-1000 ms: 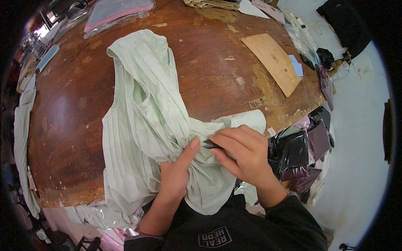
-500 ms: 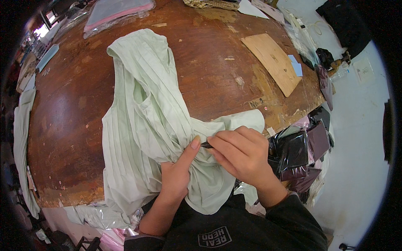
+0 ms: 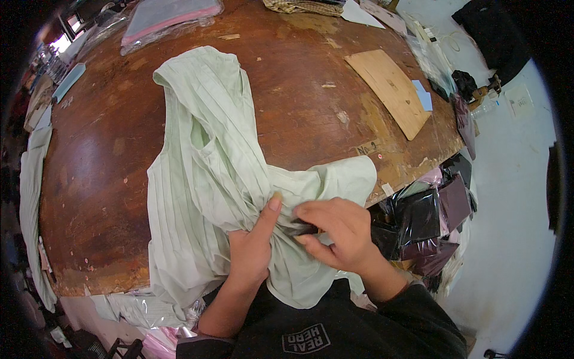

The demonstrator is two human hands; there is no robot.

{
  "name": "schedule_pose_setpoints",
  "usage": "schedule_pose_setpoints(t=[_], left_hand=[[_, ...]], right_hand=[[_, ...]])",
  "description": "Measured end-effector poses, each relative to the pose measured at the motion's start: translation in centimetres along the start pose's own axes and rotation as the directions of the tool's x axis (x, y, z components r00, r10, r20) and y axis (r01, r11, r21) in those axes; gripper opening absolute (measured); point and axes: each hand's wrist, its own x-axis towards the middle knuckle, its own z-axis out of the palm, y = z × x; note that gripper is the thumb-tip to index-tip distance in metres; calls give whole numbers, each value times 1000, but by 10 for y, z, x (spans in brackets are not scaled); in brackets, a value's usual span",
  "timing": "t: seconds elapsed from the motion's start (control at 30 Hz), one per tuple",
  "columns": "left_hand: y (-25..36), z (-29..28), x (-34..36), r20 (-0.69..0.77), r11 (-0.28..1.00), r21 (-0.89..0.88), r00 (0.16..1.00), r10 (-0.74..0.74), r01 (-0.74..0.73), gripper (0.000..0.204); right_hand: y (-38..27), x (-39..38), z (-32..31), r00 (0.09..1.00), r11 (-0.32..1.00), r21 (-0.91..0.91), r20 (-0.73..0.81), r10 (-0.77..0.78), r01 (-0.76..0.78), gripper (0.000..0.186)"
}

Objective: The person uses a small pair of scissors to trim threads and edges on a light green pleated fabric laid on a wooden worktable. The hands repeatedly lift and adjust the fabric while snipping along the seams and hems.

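Observation:
A pale green pleated garment lies bunched over the table's near edge and hangs toward my body. My left hand is closed on its gathered middle, thumb on top, with the other fingers hidden under the cloth. Just to the right, my right hand is curled above the garment. Between its thumb and fingers a small dark tool shows; most of it is covered, so its exact kind cannot be made out.
The worn brown wooden table bears a thin wooden board at right and a clear-wrapped pink-edged stack at far left. Dark plastic-wrapped packets are piled beyond the right edge. Wrapped pale cloth lies below the near left edge.
My right hand has moved slightly down and its thumb and fingers have spread a little, with the dark tool lower. My left hand keeps its hold on the garment.

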Motion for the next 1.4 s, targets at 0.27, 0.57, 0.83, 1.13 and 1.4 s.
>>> schedule_pose_setpoints(t=[0.27, 0.57, 0.83, 1.13, 1.4], left_hand=[[5, 3, -1, -55, 995, -66, 995, -78, 75, 37], [7, 1, -1, -47, 989, -61, 990, -136, 133, 35], [6, 6, 0, -54, 999, -36, 998, -24, 22, 44], [3, 0, -5, -20, 997, 28, 998, -66, 66, 40], [5, 3, -6, 2, 1000, -5, 1000, -3, 3, 36]], right_hand=[[-9, -8, 14, 998, 999, 52, 54, -11, 8, 32], [-15, -11, 17, 997, 998, 49, 69, 26, -30, 33], [-19, -10, 5, 977, 927, 308, 80, 199, -214, 28], [-21, 5, -20, 558, 46, 662, 590, 583, -748, 25], [-19, 4, -16, 532, 18, 648, 609, 588, -762, 23]])
